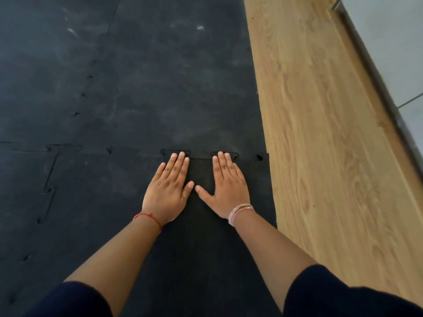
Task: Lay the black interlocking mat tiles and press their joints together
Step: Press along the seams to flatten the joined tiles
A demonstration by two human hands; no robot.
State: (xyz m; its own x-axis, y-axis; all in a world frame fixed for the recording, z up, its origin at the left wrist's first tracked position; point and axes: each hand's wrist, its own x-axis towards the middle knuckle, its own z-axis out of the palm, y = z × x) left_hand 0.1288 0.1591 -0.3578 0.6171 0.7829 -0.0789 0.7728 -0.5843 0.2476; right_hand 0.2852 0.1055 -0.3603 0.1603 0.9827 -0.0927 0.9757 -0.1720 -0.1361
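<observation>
Black interlocking mat tiles cover the floor. The near tile (119, 202) lies under both my palms, and the far tile (174, 92) meets it along a toothed joint (201, 155) running left to right. My left hand (168, 191) rests flat on the near tile, fingers together, fingertips at one joint tab. My right hand (226, 186) lies flat beside it, fingertips at the neighbouring tab. The thumbs almost touch. Neither hand holds anything. A small open gap (259, 157) shows in the joint near the tile's right edge.
A second toothed seam (49, 191) runs down the left side between tiles. Bare wooden floor (320, 133) borders the mats on the right. Beyond it, a metal strip (377, 83) and pale grey tiling (398, 42) fill the top right corner.
</observation>
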